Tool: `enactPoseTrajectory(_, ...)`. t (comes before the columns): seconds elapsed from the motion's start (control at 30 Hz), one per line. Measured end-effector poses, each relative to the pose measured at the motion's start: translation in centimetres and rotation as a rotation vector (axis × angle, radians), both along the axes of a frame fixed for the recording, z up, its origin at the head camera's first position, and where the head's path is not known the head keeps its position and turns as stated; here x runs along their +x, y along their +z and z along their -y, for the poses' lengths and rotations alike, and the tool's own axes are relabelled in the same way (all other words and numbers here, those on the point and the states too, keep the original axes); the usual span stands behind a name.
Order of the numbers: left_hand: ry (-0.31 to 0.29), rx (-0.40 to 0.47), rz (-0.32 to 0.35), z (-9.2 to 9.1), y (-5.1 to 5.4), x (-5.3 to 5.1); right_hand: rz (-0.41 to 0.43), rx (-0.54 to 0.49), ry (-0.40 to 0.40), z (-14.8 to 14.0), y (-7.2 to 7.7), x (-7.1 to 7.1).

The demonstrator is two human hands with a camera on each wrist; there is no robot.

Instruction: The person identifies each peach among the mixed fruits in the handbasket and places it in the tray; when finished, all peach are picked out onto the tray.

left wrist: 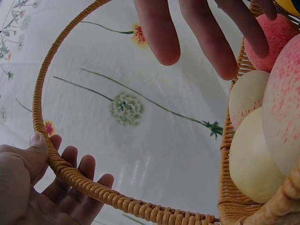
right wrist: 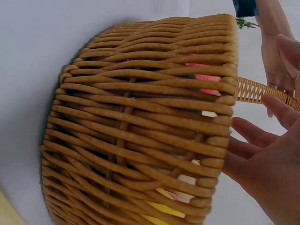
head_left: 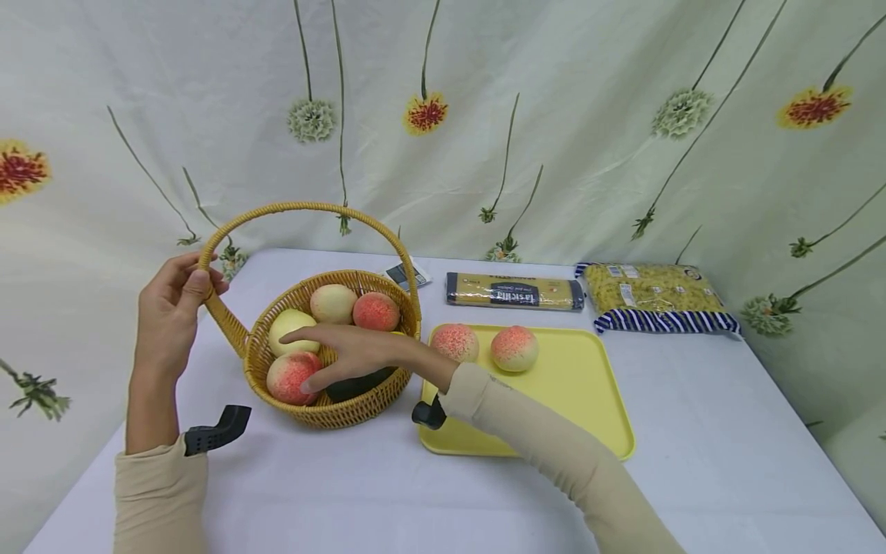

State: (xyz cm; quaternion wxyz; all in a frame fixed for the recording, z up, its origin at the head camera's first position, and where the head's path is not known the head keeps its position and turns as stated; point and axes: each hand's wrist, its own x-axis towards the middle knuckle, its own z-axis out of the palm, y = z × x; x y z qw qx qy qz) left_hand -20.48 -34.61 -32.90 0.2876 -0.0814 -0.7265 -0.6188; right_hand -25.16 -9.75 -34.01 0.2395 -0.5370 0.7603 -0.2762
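Note:
A woven basket [head_left: 332, 419] with a tall arched handle stands on the table, holding several peaches [head_left: 294, 377], a pale yellow fruit [head_left: 291, 329] and a dark item [head_left: 360, 385] partly hidden by my arm. My left hand [head_left: 173, 300] pinches the left side of the handle between thumb and fingers, as the left wrist view shows too. Over the basket reaches my right hand [head_left: 353, 352], its fingers spread above the pale yellow fruit and its thumb by the front peach. Nothing is visible in its grasp. The basket's wall blocks most of the fruit in the right wrist view.
Right of the basket lies a yellow tray [head_left: 581, 392] bearing two peaches [head_left: 514, 348], partly under my right forearm. Behind it are a spaghetti packet [head_left: 515, 292] and a bag of pasta [head_left: 654, 296]. A small packet [head_left: 408, 273] lies behind the basket, before a floral curtain [head_left: 554, 115].

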Motion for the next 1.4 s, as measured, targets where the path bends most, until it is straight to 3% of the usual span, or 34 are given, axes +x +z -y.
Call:
enactPoseTrajectory(0.4,0.003,-0.015,-0.001,-0.1,0.0,0.1,0.042,0.002,-0.032,0.8,-1.3,-0.6)
enactPoseTrajectory(1.07,0.006,-0.020,0.002,-0.1,0.0,0.0,-0.022,0.053,-0.011,1.8,-2.6,-0.6)
enactPoseTrajectory(1.4,-0.003,-0.012,-0.006,-0.1,0.0,0.0,-0.049,0.034,-0.042,1.8,-3.2,-0.6)
